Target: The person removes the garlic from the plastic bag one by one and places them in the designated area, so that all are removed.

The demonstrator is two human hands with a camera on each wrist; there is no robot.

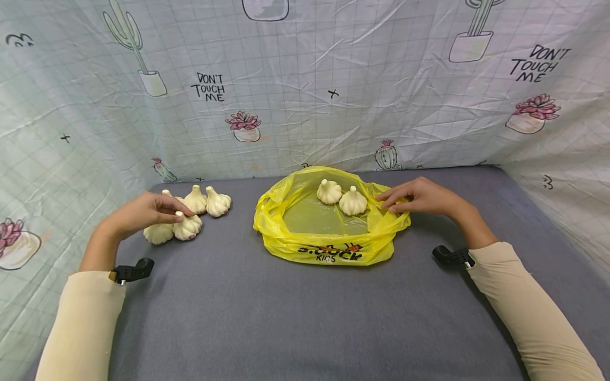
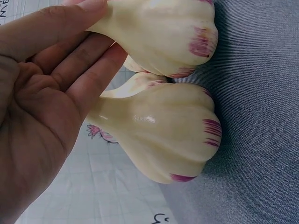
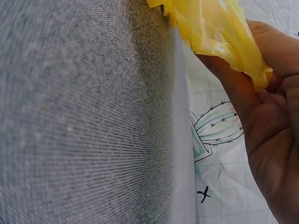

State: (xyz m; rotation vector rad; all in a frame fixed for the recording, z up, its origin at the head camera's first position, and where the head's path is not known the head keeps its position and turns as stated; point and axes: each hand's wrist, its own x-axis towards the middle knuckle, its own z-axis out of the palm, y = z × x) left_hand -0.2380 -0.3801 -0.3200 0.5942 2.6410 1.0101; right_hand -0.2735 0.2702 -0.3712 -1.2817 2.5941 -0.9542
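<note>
Left of the yellow bag [image 1: 278, 247], the left hand [image 1: 150, 211], arched from above, pinches a front garlic bulb [image 1: 188, 228] by its neck; picking up seems in hand, the next move calling for a lift clear of neighbouring bulbs [image 1: 218, 203]. Farther back, the right hand [image 1: 428, 198] pinches the bag's rim beside two bulbs [image 1: 353, 203] inside

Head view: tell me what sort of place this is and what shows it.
Probably a staged recording corner: a grey-covered surface, a cactus-print sheet hanging behind it and along the sides, and black devices worn on both wrists.
</note>
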